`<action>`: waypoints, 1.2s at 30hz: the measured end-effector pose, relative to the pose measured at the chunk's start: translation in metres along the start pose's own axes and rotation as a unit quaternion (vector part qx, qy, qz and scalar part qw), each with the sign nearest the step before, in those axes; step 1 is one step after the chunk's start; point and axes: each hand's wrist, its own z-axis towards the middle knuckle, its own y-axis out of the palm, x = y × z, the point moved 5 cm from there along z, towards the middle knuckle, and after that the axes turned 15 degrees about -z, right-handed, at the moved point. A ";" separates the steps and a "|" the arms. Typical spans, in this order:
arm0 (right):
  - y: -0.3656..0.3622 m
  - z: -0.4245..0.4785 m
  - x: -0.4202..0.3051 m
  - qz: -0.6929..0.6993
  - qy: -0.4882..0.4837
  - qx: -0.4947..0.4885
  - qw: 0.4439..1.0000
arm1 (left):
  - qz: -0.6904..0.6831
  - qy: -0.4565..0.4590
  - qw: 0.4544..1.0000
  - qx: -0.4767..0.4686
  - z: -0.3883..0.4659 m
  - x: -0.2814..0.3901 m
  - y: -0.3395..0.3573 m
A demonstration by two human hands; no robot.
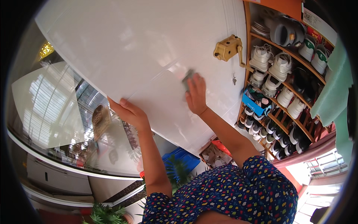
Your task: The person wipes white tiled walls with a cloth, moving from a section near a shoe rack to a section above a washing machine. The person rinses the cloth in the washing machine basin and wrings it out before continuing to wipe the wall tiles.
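My right hand [197,93] presses a greyish-green cloth or pad [188,78], blurred, against the white tiled wall [117,56]. The fingers cover part of it. My left hand [130,113] holds the edge of the wall, with its thumb on the tiled face and its fingers hidden behind the edge. To the right of my right hand, a tan hand-crank winder [228,50] is fixed on the wall, and small keys [234,80] hang below it.
Wooden shelves [296,60] full of shoes stand at the right, beside a pale green cloth [331,92]. A glass panel [53,109] lies at the left. Potted plants [105,214], a blue item [183,159] and an open box of crumpled paper or bags [215,154] are low down.
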 end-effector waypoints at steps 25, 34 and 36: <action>0.010 -0.039 0.059 0.036 0.298 -0.008 0.954 | 0.147 0.067 0.986 0.025 -0.019 0.003 0.006; -0.023 0.034 -0.007 -0.015 -0.043 -0.016 0.999 | 0.125 0.068 0.990 0.009 -0.018 0.005 0.001; -0.024 0.034 -0.003 0.012 -0.016 -0.007 1.000 | 0.102 0.055 0.993 0.006 -0.018 0.006 0.006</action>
